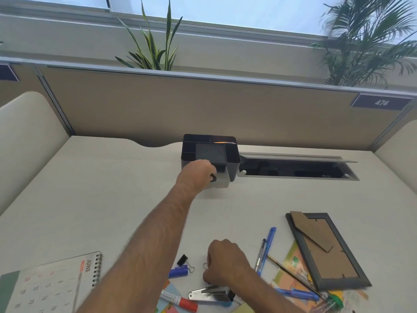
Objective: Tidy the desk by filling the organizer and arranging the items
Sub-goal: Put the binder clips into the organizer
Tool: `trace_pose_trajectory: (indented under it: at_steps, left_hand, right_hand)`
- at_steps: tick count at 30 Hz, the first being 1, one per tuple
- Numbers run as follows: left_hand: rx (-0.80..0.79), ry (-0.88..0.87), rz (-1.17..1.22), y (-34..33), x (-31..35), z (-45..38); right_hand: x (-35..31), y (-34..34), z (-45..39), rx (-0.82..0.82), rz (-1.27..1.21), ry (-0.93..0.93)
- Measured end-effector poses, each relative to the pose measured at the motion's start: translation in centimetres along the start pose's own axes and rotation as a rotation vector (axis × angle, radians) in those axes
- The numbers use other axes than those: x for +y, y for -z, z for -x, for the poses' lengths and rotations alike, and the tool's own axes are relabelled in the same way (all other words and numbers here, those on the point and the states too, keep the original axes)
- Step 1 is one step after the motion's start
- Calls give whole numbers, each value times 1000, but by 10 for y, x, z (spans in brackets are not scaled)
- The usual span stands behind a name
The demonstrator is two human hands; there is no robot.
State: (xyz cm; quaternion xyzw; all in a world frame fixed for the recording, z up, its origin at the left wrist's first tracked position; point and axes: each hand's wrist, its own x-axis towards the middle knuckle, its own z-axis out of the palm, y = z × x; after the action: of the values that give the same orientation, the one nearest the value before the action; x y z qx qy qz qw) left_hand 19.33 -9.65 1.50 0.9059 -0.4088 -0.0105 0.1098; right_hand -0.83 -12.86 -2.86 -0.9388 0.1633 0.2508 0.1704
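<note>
The black desk organizer (pixel 232 154) stands at the back of the desk, with something orange in a rear compartment. A pale drawer (pixel 220 184) juts out at its base. My left hand (pixel 197 175) reaches to that front, fingers closed around a small black clip-like piece (pixel 213 178). My right hand (pixel 222 260) rests curled on the desk near me, just above a silver stapler (pixel 209 295); whatever is under its fingers is hidden. A black binder clip (pixel 182 259), a blue marker cap (pixel 178 272), a red-capped marker (pixel 180 301) and blue pens (pixel 269 241) lie around it.
A black picture frame (pixel 345 251) lies face down at the right on coloured papers (pixel 291 265). A spiral desk calendar (pixel 52 283) sits at the near left. An open cable tray (pixel 293 169) is cut into the desk right of the organizer. A partition wall (pixel 203 105) backs the desk.
</note>
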Motion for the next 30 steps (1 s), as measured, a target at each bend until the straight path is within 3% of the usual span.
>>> trace_pose_trajectory:
  at_steps: [7, 10, 14, 19, 22, 30]
  left_hand:
    - [-84, 13, -19, -5, -1, 4]
    - [41, -10, 45, -5, -5, 13]
    - [176, -58, 261, -4, -8, 26]
    - [-145, -21, 498, 10, -1, 36]
    - [-275, 44, 634, 11, -1, 37]
    - [-249, 70, 715, 16, -2, 39]
  right_hand:
    - [13, -3, -10, -2, -82, -28]
    - [17, -2, -12, 16, -123, 19]
    - [28, 11, -17, 178, -284, 79]
    - [33, 42, -24, 425, -722, 12]
    - [30, 59, -28, 570, -857, 8]
    - [19, 62, -36, 707, -1002, 40]
